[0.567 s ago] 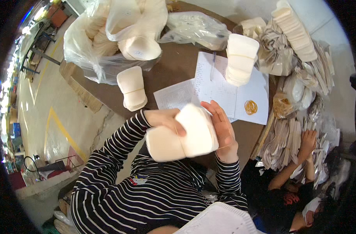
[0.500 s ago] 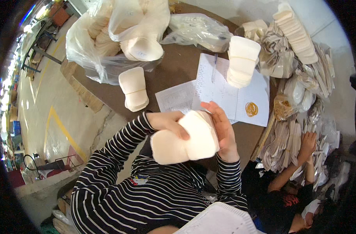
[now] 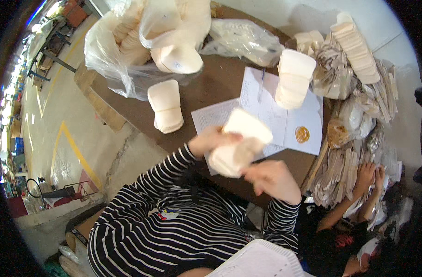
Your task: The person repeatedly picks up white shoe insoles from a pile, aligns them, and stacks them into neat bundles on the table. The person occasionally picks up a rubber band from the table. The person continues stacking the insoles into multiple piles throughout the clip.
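My left hand (image 3: 212, 141) is closed around the waist of a stack of cream pads (image 3: 247, 128), thumb across the top, held up over the near part of the table. The pads are soft-looking, rounded at the corners and narrower in the middle. At the stack's lower right end, my right hand (image 3: 276, 179) has its fingers curled and pinched; blur hides what is between them. A banded bundle of like pads (image 3: 166, 104) stands on the table to the left. Another banded bundle (image 3: 295, 76) rests on the papers at the right.
Clear plastic bags of pads (image 3: 127, 60) fill the table's far left. White sheets (image 3: 278, 104) carry a pen (image 3: 261, 83) and a coil of yellow rubber bands (image 3: 302, 134). Bundled strips (image 3: 338, 177) crowd the right side, where another person's hands (image 3: 367, 177) work.
The stack has tilted and shifted up and away from my body. My right hand has gone from spread fingers beside the stack to a curled pinch at its lower end.
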{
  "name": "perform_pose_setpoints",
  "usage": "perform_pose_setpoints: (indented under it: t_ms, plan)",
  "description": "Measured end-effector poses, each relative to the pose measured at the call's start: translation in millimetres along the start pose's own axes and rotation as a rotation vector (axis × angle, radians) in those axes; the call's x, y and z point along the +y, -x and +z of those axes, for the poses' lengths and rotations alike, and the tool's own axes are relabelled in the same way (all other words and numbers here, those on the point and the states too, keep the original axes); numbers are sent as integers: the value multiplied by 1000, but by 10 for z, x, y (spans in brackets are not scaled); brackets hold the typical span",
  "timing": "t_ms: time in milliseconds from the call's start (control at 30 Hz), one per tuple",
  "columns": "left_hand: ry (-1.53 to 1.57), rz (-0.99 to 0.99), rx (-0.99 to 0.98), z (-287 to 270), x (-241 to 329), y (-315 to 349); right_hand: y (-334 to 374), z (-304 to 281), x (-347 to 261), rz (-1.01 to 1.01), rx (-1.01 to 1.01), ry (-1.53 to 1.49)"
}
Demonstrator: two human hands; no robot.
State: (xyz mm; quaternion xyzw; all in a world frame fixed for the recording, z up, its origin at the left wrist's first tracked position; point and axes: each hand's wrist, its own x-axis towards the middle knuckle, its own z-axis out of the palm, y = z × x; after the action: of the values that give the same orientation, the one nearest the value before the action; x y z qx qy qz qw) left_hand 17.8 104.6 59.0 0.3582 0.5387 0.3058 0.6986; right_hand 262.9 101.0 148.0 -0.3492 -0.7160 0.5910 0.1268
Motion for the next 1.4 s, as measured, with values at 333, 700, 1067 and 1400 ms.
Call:
perform_pose_setpoints:
  t_ms: [333, 700, 1067, 1400]
  plan:
    - [99, 361, -232, 515, 324, 187, -383, 510, 564, -121, 883, -658]
    - [-19, 410, 49, -229, 537, 539, -47, -1161, 758, -365, 1222, -799]
    - [-230, 473, 1061, -1641, -589, 440, -632, -1995, 1866, -10, 1246, -222]
    - [-156, 167, 744, -1592, -472, 273, -380, -1032, 714, -256, 1093, 189]
